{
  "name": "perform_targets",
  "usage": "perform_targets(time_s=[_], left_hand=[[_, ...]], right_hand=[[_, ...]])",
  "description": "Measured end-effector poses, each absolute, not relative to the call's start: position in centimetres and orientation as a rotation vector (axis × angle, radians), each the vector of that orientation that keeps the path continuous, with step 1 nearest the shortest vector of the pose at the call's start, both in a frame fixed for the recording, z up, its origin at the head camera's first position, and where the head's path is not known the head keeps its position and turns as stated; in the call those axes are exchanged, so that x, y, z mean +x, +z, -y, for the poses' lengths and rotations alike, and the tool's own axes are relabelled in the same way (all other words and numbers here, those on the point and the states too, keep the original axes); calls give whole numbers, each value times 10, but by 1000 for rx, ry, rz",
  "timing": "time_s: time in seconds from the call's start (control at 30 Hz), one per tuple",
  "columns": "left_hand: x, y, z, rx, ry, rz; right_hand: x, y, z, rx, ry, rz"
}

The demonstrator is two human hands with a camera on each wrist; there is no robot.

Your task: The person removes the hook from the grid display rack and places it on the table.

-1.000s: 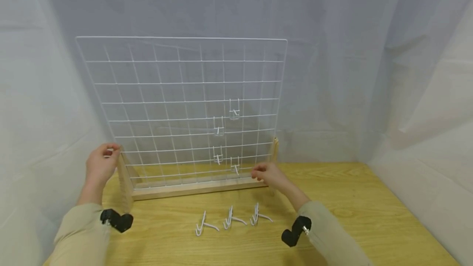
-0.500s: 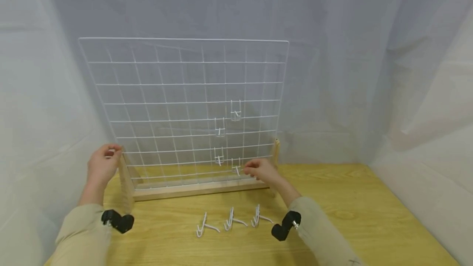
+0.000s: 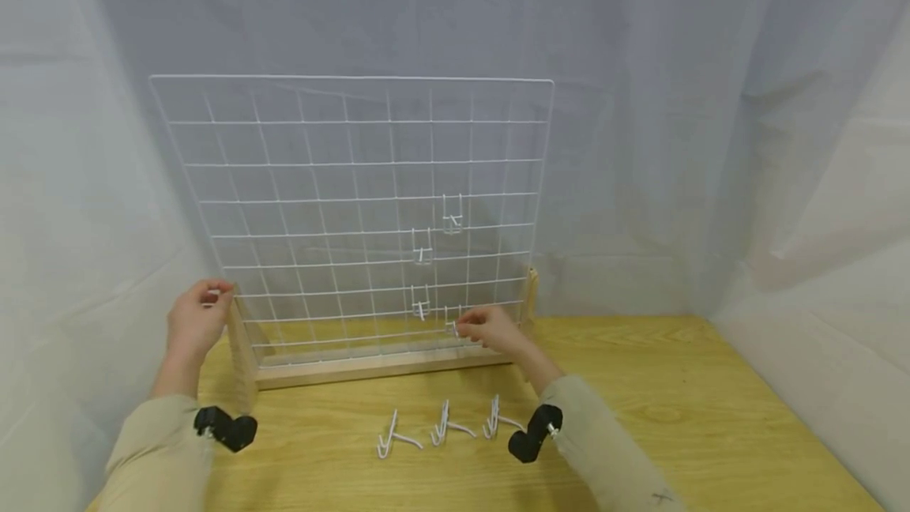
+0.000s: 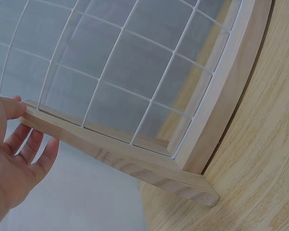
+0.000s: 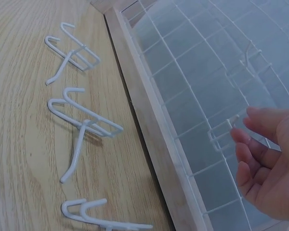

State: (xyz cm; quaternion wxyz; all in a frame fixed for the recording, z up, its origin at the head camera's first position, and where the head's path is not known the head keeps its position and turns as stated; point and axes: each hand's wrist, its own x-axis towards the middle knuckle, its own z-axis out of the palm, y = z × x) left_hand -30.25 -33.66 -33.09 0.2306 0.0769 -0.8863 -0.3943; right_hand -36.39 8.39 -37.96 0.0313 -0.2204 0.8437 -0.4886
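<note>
A white wire grid panel [image 3: 351,141] stands upright in a wooden stand [image 3: 384,366]. My left hand [image 3: 199,318] holds the top of the stand's left upright; in the left wrist view the thumb lies over the wood [image 4: 62,130] and the fingers under it. With thumb and fingertips my right hand [image 3: 494,332] pinches the prong of the lowest white wire hook [image 5: 221,137] hung on the grid, low on the right side. Other hooks hang above it, such as the top hook [image 3: 453,216] and the middle hook [image 3: 423,250].
Three loose white wire hooks lie in a row on the wood-grain table before the stand: a left hook [image 3: 395,437], a middle hook [image 3: 448,427] and a right hook [image 3: 498,419]. Pale sheeting [image 3: 640,141] hangs behind and at both sides.
My right hand has moved left along the lower grid and reached the lowest hook's prong. My left hand stays on the left upright.
</note>
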Motion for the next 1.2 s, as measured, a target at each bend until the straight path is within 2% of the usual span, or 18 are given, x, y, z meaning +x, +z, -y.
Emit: perform_targets(time_s=[0.53, 0.87, 1.2], left_hand=[[-302, -333, 336, 191, -1072, 2435], [-303, -333, 337, 197, -1079, 2429], [-303, -331, 338, 192, -1093, 2440]], right_hand=[[-365, -384, -72, -632, -1435, -2678], [-365, -389, -69, -531, -1550, -2640], [-366, -385, -76, -580, -1615, -2663]])
